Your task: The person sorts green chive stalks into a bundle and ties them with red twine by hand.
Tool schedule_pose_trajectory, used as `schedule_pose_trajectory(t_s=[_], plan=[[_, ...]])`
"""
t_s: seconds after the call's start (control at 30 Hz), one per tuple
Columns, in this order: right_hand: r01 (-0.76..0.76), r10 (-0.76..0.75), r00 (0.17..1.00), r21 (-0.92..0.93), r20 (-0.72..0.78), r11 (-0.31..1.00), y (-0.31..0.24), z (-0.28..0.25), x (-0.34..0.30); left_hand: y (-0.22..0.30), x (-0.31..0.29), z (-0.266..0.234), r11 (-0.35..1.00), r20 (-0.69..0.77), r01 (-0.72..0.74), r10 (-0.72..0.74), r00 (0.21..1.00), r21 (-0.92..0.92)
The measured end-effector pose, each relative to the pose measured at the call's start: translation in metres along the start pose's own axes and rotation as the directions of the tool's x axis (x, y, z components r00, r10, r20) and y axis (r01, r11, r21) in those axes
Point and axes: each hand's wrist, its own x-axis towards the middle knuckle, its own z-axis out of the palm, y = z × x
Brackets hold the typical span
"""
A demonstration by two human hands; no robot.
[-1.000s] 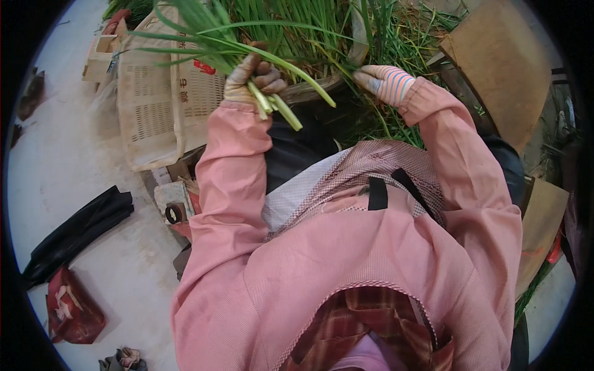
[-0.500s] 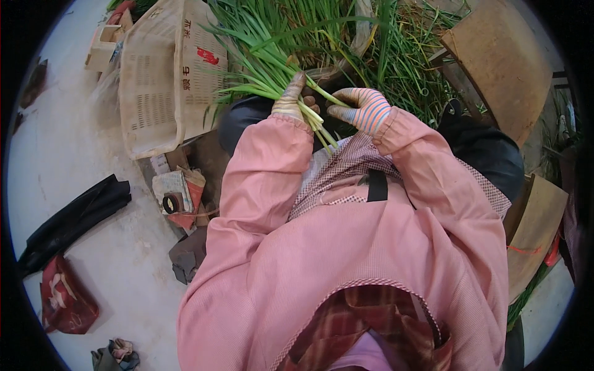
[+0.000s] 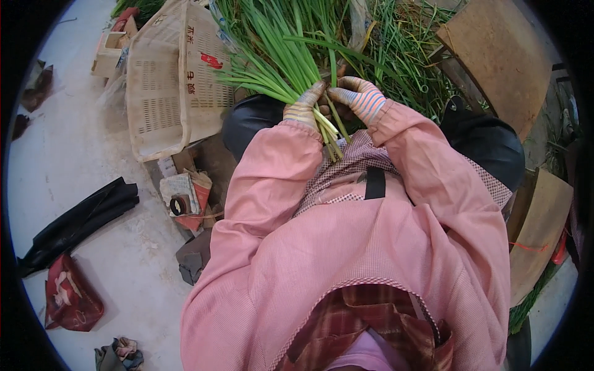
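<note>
My left hand (image 3: pixel 303 111), in a striped glove with soiled fingertips, is closed round a bunch of long, onion-like green stalks (image 3: pixel 281 68). Their leaves fan out to the far left, and the pale stem ends (image 3: pixel 328 130) point toward my lap. Close beside it, my right hand (image 3: pixel 360 99), gloved in the same stripes, pinches a single green stalk (image 3: pixel 338 117) with thumb and forefinger. That stalk's lower end hangs next to the bunch's ends. The fingers under both hands are partly hidden.
A heap of loose green stalks (image 3: pixel 402 62) lies beyond my hands. A pale plastic basket (image 3: pixel 154 80) stands at left, a brown board (image 3: pixel 495 55) at far right. Black sheeting (image 3: pixel 80 216) and a dark red bag (image 3: pixel 71 297) lie on the floor.
Both hands have come closer together, the left shifting right and slightly nearer me. The stalk in my right hand now stands more upright, beside the bunch.
</note>
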Motion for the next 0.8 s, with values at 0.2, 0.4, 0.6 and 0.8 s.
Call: schedule_pose_trajectory(t_s=[0.2, 0.4, 0.6, 0.8], plan=[[0.154, -0.254, 0.954, -0.468, -0.16, 0.87, 0.019, -0.023, 0.015, 0.009, -0.009, 0.011, 0.978, -0.129, -0.202, 0.206, 0.97, 0.048], [-0.209, 0.048, 0.977, -0.978, -0.207, 0.026, 0.049, -0.078, 0.018, 0.098, -0.009, 0.001, 0.944, -0.085, -0.321, 0.314, 0.945, -0.077], [-0.401, 0.221, 0.865, -0.885, -0.451, -0.235, 0.116, -0.176, 0.025, 0.178, -0.003, 0.002, 0.735, -0.152, -0.632, 0.615, 0.774, -0.244], [-0.538, -0.154, 0.744, -0.719, -0.651, 0.44, 0.047, -0.204, 0.033, 0.144, 0.009, -0.016, 0.787, 0.427, 0.002, 0.332, 0.841, -0.616]])
